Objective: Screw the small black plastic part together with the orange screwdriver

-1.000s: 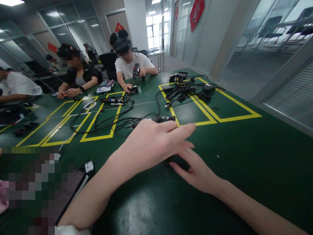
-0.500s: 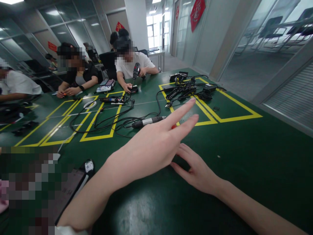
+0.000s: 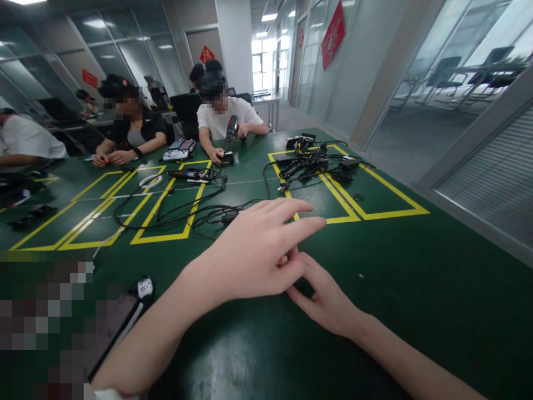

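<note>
The green table (image 3: 437,289) spans the foreground, with yellow tape outlines (image 3: 395,215) on its far portion. Across it, a person in a white top (image 3: 229,114) holds a drill (image 3: 232,128); a person in a dark top (image 3: 147,130) sits to that person's left in the view. A heap of black cables (image 3: 308,162) lies ahead and to the right.

The left hand (image 3: 250,250) is the nearer of the two to the cord loops (image 3: 212,209). Its forearm enters from lower left, the back of the hand faces up, and the fingers reach toward the right, with the foremost extended and slightly apart. Its thumb overlaps the fingertips of the right hand (image 3: 333,297), whose forearm enters from lower right. The right hand sits lower and closer to the wearer, its thumb and forefinger bowed around a gap and their tips converging beneath the left thumb.

A dark flat device (image 3: 112,319) lies to the left of the left forearm, beside a small black object with a pale label (image 3: 145,287). Just beyond the left hand, a dark cylindrical handle (image 3: 228,219) is partly hidden.

Smallest noted: an orange-and-pale item (image 3: 283,259), visible between the left thumb and forefinger, just beyond the right fingertips. It is closer to the left hand. Its long axis and full shape cannot be established. Whether either hand actually pinches it, or anything else under the overlap, cannot be determined.
</note>
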{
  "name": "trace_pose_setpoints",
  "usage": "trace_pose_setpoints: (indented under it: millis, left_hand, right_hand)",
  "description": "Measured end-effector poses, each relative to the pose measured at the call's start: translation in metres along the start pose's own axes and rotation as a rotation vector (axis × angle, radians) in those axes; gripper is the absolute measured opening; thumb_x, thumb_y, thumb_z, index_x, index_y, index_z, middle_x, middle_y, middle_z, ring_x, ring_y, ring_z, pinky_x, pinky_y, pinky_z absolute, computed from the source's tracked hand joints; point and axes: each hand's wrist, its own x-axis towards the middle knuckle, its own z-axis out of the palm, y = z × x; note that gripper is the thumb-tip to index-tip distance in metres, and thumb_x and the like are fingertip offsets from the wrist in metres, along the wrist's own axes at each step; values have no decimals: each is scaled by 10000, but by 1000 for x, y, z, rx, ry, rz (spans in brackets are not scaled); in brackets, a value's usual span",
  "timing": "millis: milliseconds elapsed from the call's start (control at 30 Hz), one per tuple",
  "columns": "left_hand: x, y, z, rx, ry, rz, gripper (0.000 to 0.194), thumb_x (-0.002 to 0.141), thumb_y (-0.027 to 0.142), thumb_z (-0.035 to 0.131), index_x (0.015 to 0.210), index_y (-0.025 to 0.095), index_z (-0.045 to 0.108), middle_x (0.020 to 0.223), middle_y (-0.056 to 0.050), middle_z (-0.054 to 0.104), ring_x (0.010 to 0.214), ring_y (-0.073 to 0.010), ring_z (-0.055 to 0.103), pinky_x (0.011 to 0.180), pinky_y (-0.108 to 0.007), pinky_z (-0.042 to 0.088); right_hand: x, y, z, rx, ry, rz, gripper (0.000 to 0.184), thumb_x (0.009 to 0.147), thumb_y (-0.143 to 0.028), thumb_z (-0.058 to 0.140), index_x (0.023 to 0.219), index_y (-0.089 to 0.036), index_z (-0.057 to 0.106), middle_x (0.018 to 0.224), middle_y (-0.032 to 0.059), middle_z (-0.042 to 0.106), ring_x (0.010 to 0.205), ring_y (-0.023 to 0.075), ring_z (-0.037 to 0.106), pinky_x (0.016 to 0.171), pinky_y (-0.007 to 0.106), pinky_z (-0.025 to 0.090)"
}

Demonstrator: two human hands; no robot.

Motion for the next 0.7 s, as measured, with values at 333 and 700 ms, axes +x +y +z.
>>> trace_pose_setpoints:
  millis: [333,700]
  left_hand:
    - [-7,-7,0,-134,-52,-1,367,1027,137,520,1374,215,608,1673,-157,361,1262,-242,674,939,-319,580]
    - [-1,-10,6,11,5,-40,271,952,285,601,1166,166,715,911,-37,767,765,-182,724,646,-268,497]
  right_hand:
    - [-2,4,2,6,-75,99,344,933,-135,584,1262,-232,604,1195,105,727,1111,264,707,976,454,603]
    - [0,7,3,22,-81,100,324,937,-152,582,1250,-234,601,1174,97,734,1051,253,710,898,418,616]
